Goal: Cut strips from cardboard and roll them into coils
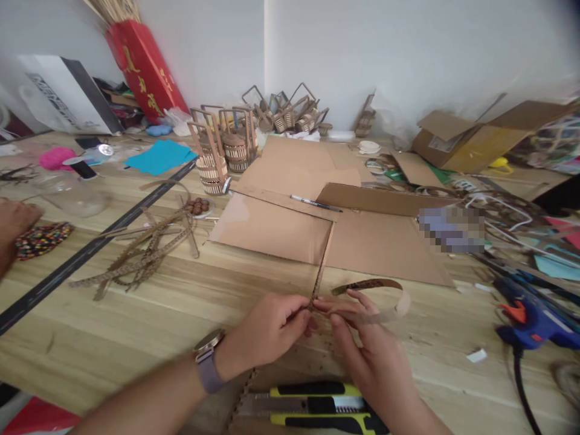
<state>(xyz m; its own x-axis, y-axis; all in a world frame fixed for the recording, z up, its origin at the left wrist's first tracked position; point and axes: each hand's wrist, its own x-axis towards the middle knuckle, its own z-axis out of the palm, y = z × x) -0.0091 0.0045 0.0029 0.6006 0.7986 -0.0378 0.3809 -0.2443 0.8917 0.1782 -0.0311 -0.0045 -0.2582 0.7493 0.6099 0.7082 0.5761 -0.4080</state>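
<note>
My left hand [272, 329] and my right hand [362, 344] meet over the wooden table [136, 338]. Both pinch thin corrugated cardboard strips where they cross. One straight strip [322, 263] runs up from my fingers toward the flattened cardboard sheet [281, 229]. A second strip [380, 296] curls to the right in a loop from my right fingers. A watch [208, 362] sits on my left wrist.
Yellow-black utility knives [312, 405] lie under my wrists. A blue glue gun [530, 317] is at right. Loose cardboard strips [145, 254], a long black ruler [86, 257] and small woven baskets [226, 151] sit at left. Another person's hand [11, 232] shows at the far left edge.
</note>
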